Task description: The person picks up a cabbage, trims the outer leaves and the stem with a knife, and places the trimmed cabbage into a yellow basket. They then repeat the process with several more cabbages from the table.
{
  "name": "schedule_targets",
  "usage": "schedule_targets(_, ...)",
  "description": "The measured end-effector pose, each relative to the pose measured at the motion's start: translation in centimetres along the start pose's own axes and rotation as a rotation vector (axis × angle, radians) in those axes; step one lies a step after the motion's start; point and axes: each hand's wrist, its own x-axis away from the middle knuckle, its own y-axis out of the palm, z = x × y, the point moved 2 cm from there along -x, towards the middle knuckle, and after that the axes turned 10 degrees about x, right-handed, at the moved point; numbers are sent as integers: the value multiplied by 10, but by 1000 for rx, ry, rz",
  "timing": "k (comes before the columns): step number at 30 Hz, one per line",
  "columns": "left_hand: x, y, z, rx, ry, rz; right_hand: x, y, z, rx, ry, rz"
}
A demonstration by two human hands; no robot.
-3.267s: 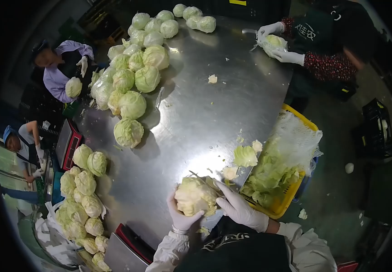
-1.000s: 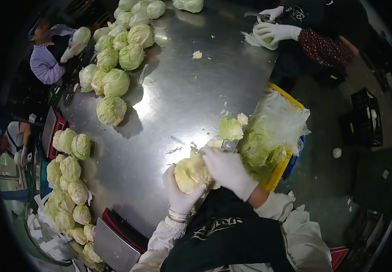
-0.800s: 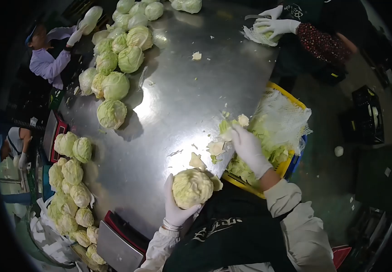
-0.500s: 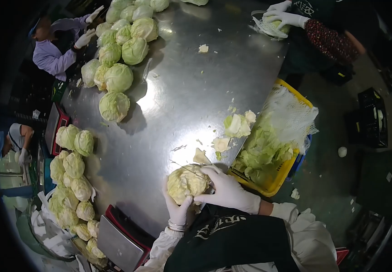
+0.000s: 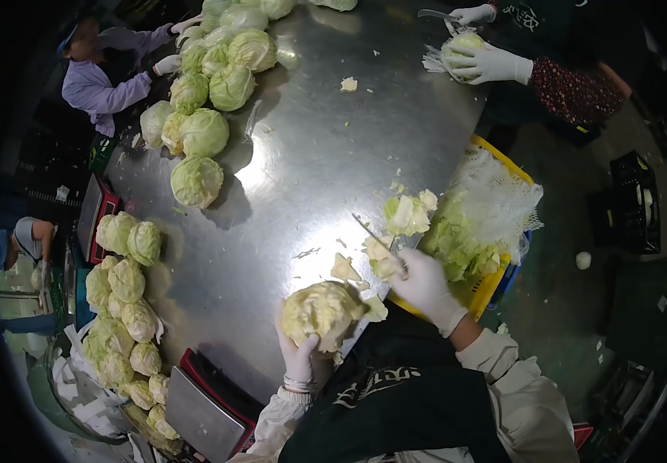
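Note:
A pale yellow cabbage head rests at the near edge of the metal table, with my left hand in a white glove wrapped round its lower left side. My right hand, also gloved, is to the right of the cabbage and apart from it. Its fingers are closed round the handle of a knife, whose thin blade points up and left over the table. Leaf pieces lie between the cabbage and the knife, and more trimmed leaves lie beyond.
A yellow crate of leaves and netting stands right of the table. Cabbages line the far left, others the near left, beside a scale. Co-workers are at the left; another's gloved hands hold a cabbage and knife.
My right hand has left the cabbage and moved right and up with the knife. The cabbage sits turned in my left hand. At the far right, the co-worker's knife now shows.

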Motion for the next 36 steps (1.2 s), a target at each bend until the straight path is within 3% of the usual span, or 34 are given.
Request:
schedule_targets(1,0,-6,1,0,1,0,-5,-11,3,175,39,28)
schedule_targets(5,1,-26,-3,-68,-37,-167,7,-39,-33,110,-92,147)
schedule_targets(7,-2,-34,-7,-75,-37,-248,14,-35,-66,-152,-262,-395)
schedule_targets(9,-7,-40,-9,-456,210,-449,19,-2,-67,-215,-386,-449)
schedule_targets(10,-4,-22,-2,-349,224,-449,19,0,-69,-180,-368,-486)
schedule_targets(14,-6,-28,-13,-493,274,-396,13,7,-64,-249,-504,-498)
schedule_targets(17,-6,-27,-13,-570,294,-423,24,12,-72,19,-477,-446)
schedule_targets(20,-6,-26,-12,-487,208,-390,24,15,-71,36,-504,-258)
schedule_targets(22,-5,-25,-10,-319,111,-373,12,8,-56,-189,-277,-447)
schedule_targets(23,-5,-26,-10,-318,113,-373,7,6,-47,-188,-279,-446)
schedule_targets(25,-8,-33,-12,-211,86,-284,-3,3,-16,-65,-262,-185)
schedule_targets(28,-18,-50,-21,-92,47,-266,-14,-19,32,130,-34,20)
schedule_targets(30,-21,-56,-19,10,-1,-241,-12,-48,26,312,111,103)
schedule_targets(31,-23,-50,-12,-85,26,-376,-6,-59,12,311,113,103)
schedule_targets(32,-26,-42,-6,-180,52,-513,2,-63,-7,223,-67,50)
schedule_targets(33,-29,-34,-1,-177,49,-517,11,-64,-25,135,-245,-3)
schedule_targets(35,-34,-20,4,-227,-125,-588,32,-48,-60,83,-415,-271)
schedule_targets(36,-32,-14,-1,-104,-238,-450,39,-39,-75,57,-537,-191)
